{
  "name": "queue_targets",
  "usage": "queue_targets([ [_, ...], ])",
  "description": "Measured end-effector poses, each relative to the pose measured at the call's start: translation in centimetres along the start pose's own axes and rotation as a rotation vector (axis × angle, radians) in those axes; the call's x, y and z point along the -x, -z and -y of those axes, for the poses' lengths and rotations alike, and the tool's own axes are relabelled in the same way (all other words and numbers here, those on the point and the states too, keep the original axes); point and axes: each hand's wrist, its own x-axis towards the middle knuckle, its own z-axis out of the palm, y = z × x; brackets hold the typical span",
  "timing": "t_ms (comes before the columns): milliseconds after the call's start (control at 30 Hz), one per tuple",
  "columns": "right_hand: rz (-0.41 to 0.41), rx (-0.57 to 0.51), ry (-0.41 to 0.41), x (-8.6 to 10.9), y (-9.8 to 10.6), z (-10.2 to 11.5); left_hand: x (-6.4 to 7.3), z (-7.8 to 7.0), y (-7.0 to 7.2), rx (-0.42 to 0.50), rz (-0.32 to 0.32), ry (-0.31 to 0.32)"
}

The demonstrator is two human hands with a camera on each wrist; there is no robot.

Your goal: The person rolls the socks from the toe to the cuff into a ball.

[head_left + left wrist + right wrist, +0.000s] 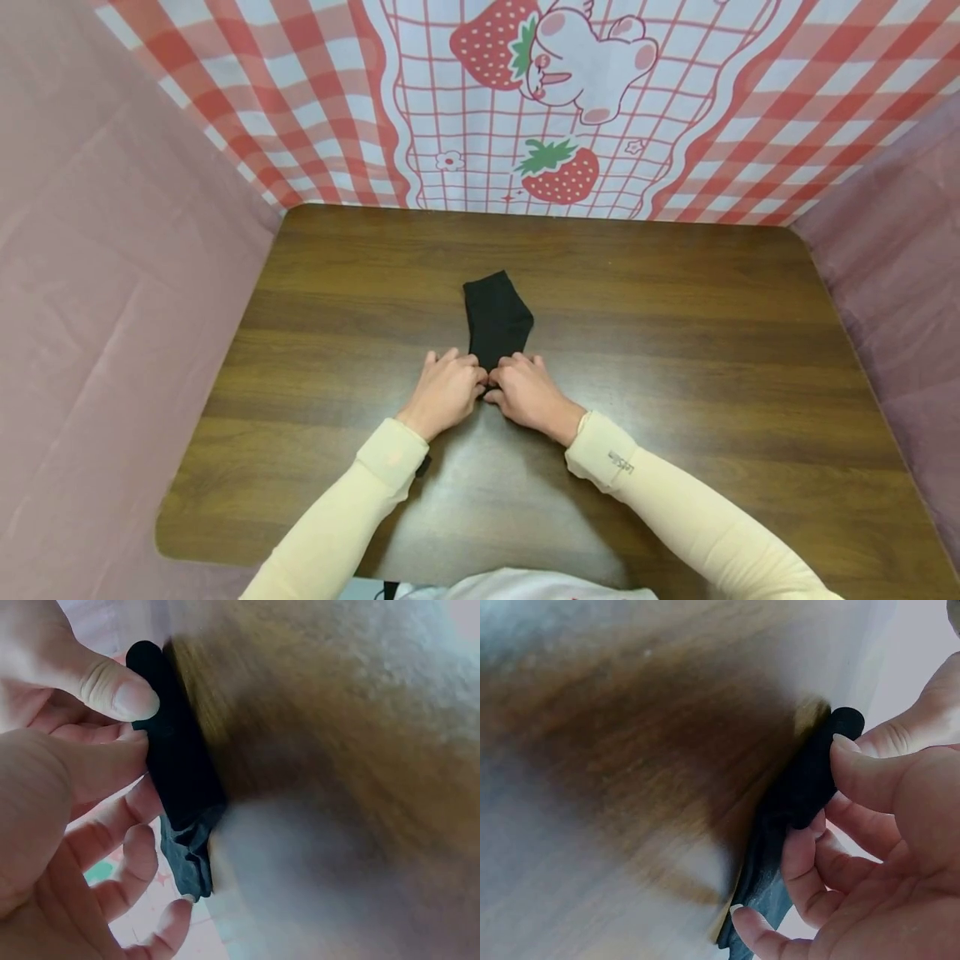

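At the table's near edge, around its middle, shows a bit of white garment (517,585). Two cream sleeves with thick cuffs, the left sleeve (337,517) and the right sleeve (697,508), reach in over that edge; the right cuff bears dark lettering, and a small black object (423,465) sits beside the left cuff.

Ahead of the cuffs, the left hand (446,390) and the right hand (527,390) meet at the near end of a black fabric sock (498,315). Both grip it between thumb and fingers, where the fabric forms a thick, rounded roll (184,761); the outer fingers of each hand are bent and spread along the cloth.

The sock lies near the middle of the brown wood-grain table (697,358), its flat part running from the hands toward the far edge, well apart from the left and right edges. Its heel bulges toward the right edge.

Pink cloth hangs (112,292) beyond the left edge and also beyond the right. Behind the far edge hangs a red-and-white checked curtain (300,108) printed with strawberries (562,177) and a white cartoon animal (600,62).
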Motion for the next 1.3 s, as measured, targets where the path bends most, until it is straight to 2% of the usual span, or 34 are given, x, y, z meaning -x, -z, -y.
queue_targets([
  [100, 0.029, 0.008, -0.008, -0.3, 0.1, 0.1, 0.2, 0.1, 0.0, -0.002, -0.023, -0.011],
  [300, 0.092, 0.007, -0.037, -1.0, 0.4, 0.1, 0.7, 0.5, -0.1, -0.029, -0.101, -0.075],
  [567, 0.151, -0.011, -0.052, -1.5, 0.8, 0.1, 0.8, 0.6, -0.4, -0.048, -0.081, -0.091],
  [800, 0.136, 0.0, -0.035, -1.3, 0.9, 0.2, 0.6, 0.8, -0.6, -0.074, -0.063, -0.09],
  [1300, 0.032, 0.06, -0.012, -0.4, 0.6, 0.2, 0.3, 1.1, -0.4, 0.037, -0.01, -0.082],
])
